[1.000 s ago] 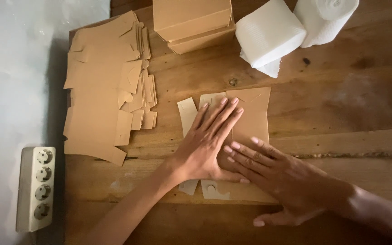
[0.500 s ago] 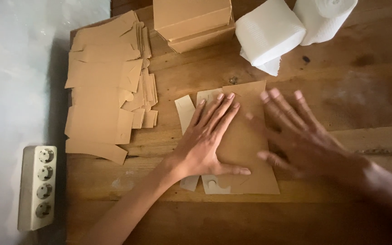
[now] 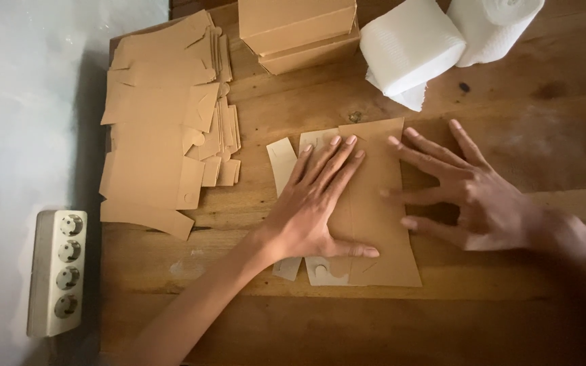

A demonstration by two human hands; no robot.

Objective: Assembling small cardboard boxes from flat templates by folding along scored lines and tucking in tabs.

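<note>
A flat brown cardboard box blank [image 3: 378, 224] lies on the wooden table [image 3: 510, 135], its flaps sticking out at the left and bottom. My left hand [image 3: 313, 203] presses flat on the blank's left half, fingers together and pointing away from me, thumb stretched right. My right hand [image 3: 466, 190] lies at the blank's right edge with fingers spread, the fingertips resting on the cardboard. Neither hand grips anything.
A stack of flat brown blanks [image 3: 161, 122] covers the table's left part. Folded cardboard boxes [image 3: 300, 30] stand at the back centre. Two white paper rolls [image 3: 412, 47] lie at the back right. A white power strip [image 3: 57, 271] sits on the grey floor to the left.
My right hand slid from the blank's lower middle out to its right edge and spread its fingers. My left hand stayed pressed on the blank.
</note>
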